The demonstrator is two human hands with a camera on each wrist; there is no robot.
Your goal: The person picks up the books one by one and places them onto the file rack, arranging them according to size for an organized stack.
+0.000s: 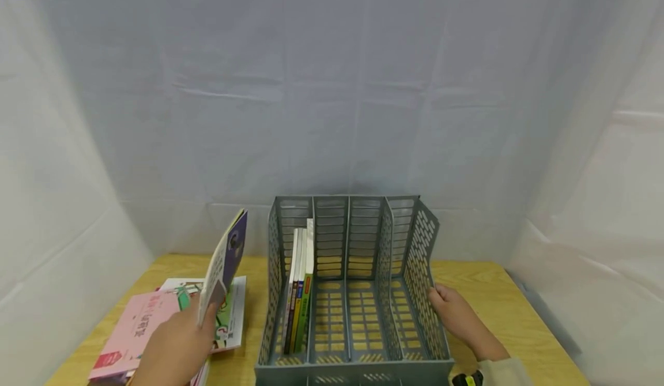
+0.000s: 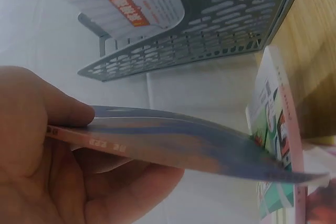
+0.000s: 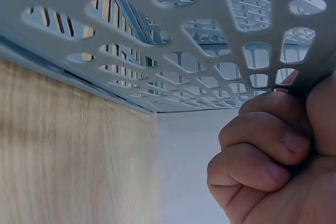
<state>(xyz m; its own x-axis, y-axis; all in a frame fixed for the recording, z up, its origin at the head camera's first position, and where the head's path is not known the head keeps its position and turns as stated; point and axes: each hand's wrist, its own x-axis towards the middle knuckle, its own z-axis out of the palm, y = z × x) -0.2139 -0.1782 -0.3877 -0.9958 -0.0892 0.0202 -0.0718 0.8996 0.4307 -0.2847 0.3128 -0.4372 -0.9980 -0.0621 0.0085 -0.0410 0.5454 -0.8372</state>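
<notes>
My left hand (image 1: 176, 343) pinches a thin book (image 1: 228, 259) by its spine, thumb on one side and fingers on the other. The book stands tilted above a pile at the left, its purple cover facing the grey desk rack (image 1: 358, 370). In the left wrist view the held booklet (image 2: 173, 140) bows slightly along its length. At the rack's outer right wall, my right hand (image 1: 459, 317) grips the front edge with curled fingers, also seen close up in the right wrist view. Several thin books (image 1: 298, 294) stand upright in the rack's leftmost compartment.
Under and beside my left hand lies the pile, with a pink book (image 1: 137, 328) and a white-and-green book (image 1: 233, 317) on top. Slotted dividers split the rack into several compartments. Beneath everything is a wooden table (image 1: 493, 294), with white sheeting (image 1: 332, 86) behind and at both sides.
</notes>
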